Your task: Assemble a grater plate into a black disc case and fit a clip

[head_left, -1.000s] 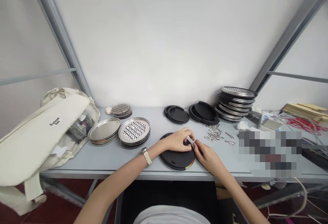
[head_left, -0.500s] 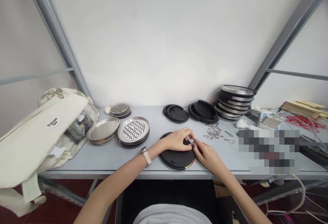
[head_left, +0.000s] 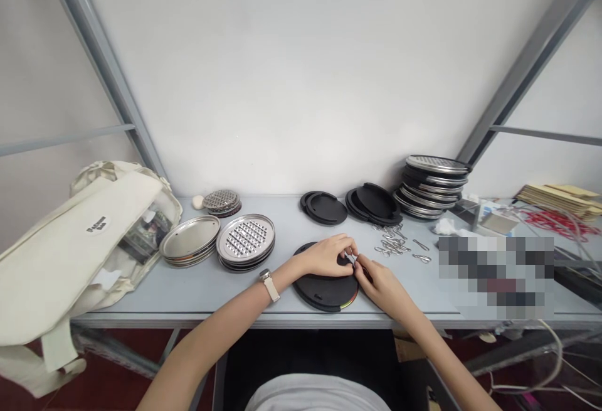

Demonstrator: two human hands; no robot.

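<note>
A black round plate point(head_left: 324, 290) lies flat near the table's front edge, with a coloured strip at its right rim. Across its upper part reaches my left hand point(head_left: 329, 256), fingers curled and pinching at a small metal clip point(head_left: 350, 260). From the right, my right hand point(head_left: 380, 282) pinches the same clip at the plate's right side, thumb and forefinger pressed together. The fingertips hide much of the clip, so how it sits on the plate cannot be made out. More loose metal clips point(head_left: 392, 241) are scattered behind my right hand.
Round metal graters point(head_left: 246, 240) and metal discs point(head_left: 190, 237) are stacked on the left, beside a cream bag point(head_left: 61, 248). Black round plates point(head_left: 327, 208) lie at the back. A tall stack of rimmed graters point(head_left: 430, 191) stands back right, near red cords point(head_left: 555, 224).
</note>
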